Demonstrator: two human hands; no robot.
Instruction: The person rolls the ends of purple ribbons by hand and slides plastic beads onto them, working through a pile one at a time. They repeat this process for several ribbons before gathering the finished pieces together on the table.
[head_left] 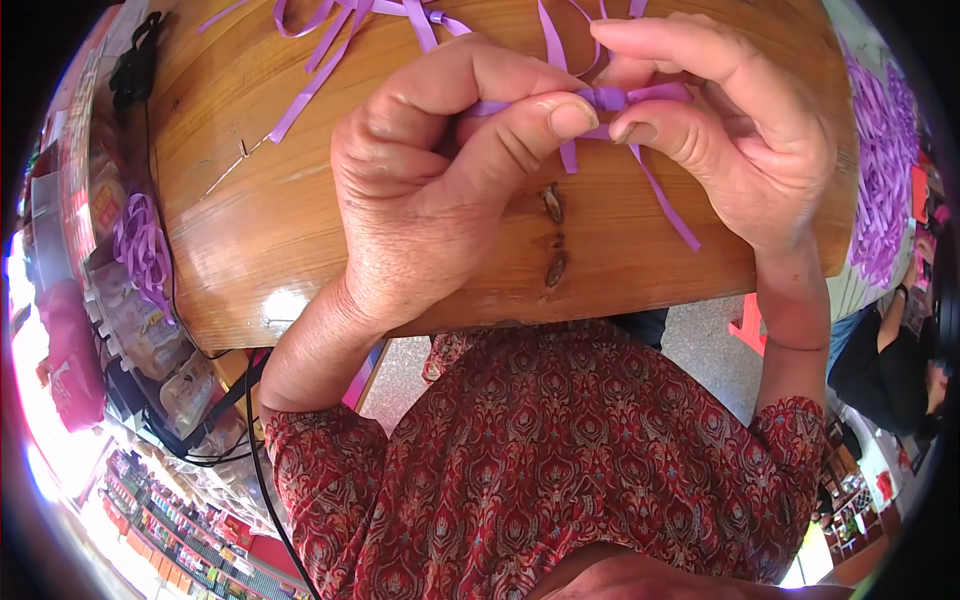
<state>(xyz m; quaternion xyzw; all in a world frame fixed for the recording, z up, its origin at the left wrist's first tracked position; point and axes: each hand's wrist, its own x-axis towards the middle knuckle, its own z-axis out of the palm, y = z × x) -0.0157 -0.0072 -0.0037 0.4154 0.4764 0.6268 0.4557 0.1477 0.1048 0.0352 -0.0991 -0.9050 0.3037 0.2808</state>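
Fingers [530,138] of left hand [420,180] and right hand [755,140] pinching a purple ribbon [608,98] over the wooden table [620,250].

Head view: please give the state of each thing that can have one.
Left hand: pinching purple ribbon
Right hand: pinching same ribbon
Purple ribbon: gathered between the hands
Other ribbons: loose on wooden tabletop
Left ribbon bundle: looped
Right ribbon heap: loosely piled
Thin metal tool: lying on tabletop

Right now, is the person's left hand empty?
No, the left hand pinches a purple ribbon between its thumb and index finger.
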